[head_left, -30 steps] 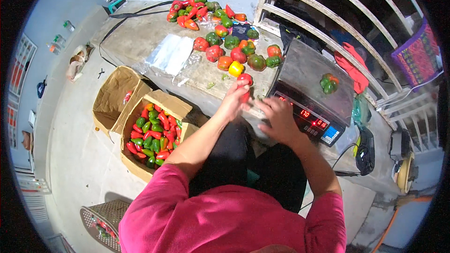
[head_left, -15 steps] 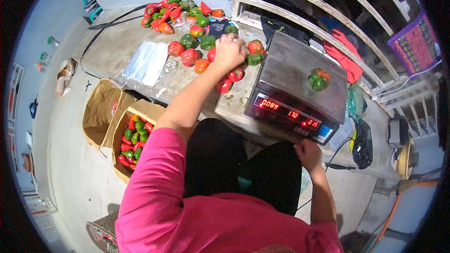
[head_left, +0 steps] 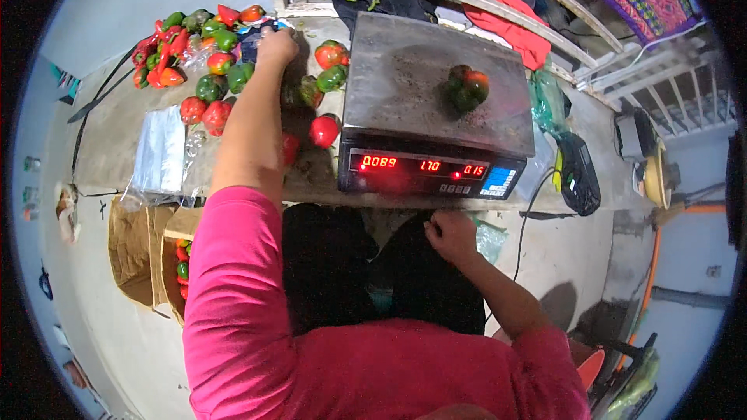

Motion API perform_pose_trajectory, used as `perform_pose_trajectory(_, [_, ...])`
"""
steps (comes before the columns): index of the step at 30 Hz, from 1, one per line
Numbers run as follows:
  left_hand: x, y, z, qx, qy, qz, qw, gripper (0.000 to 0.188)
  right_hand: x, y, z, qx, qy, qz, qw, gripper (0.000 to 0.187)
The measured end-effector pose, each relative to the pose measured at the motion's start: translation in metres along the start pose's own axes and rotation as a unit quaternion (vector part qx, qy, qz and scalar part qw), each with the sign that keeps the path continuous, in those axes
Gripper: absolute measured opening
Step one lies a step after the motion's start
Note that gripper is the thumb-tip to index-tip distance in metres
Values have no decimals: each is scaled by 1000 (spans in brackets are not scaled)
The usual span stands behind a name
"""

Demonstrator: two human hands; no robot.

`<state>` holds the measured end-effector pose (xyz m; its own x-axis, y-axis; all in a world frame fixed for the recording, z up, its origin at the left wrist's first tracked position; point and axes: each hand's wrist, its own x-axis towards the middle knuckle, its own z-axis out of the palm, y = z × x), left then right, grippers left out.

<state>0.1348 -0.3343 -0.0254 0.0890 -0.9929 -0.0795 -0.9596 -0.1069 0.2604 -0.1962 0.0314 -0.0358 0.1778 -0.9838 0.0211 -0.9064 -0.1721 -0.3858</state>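
My left hand (head_left: 277, 47) reaches to the far part of the worktop, by a dark blue printed packet (head_left: 249, 48). Its fingers curl down, and whatever they hold is hidden under them. Near that forearm lie a dark green bell pepper (head_left: 240, 77), red bell peppers (head_left: 216, 117) and a single red one (head_left: 324, 131). One green-and-orange bell pepper (head_left: 467, 89) rests alone on the plate of a digital scale (head_left: 373, 113) with lit red digits. Below the scale's front, my right hand (head_left: 453, 237) is loosely closed above my thigh, with nothing visible in it.
A heap of red and green peppers (head_left: 167, 54) lies at the far left. Clear plastic bags (head_left: 159, 148) lie near the left front edge. Open cardboard boxes (head_left: 132, 253) stand below, one holding peppers. Right of the scale are a green bag (head_left: 548, 101) and black bag (head_left: 577, 175).
The view has swung right. My left hand has moved farther away, past the nearer red peppers. My right hand has drawn back from the scale's front edge. The pepper on the scale stays put.
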Motion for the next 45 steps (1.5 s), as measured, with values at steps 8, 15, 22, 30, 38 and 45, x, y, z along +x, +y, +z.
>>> perform_pose_trajectory(8, [-44, 25, -21, -218, 240, 111, 939, 24, 0, -2, -5, 16, -53, 34, 998, 23])
perform_pose_trajectory(15, [-170, 139, -37, -174, 171, 410, 879, 20, -3, 4, -2, 39, -6, -17, 999, 23])
perform_pose_trajectory(22, [-217, 144, -39, -139, 270, 283, 910, 53, -11, -9, -14, 150, 74, 26, 986, 21])
perform_pose_trajectory(30, [-364, 28, -37, -162, 168, 291, 928, 54, 1, 100, -52, 169, 378, 190, 890, 15])
perform_pose_trajectory(38, [-420, 25, -14, -115, 79, 256, 956, 44, 51, 218, -46, -44, 249, 130, 959, 16])
perform_pose_trajectory(45, [-411, 21, -8, -87, 55, 215, 971, 38, 52, 225, -35, 4, 302, 185, 935, 10])
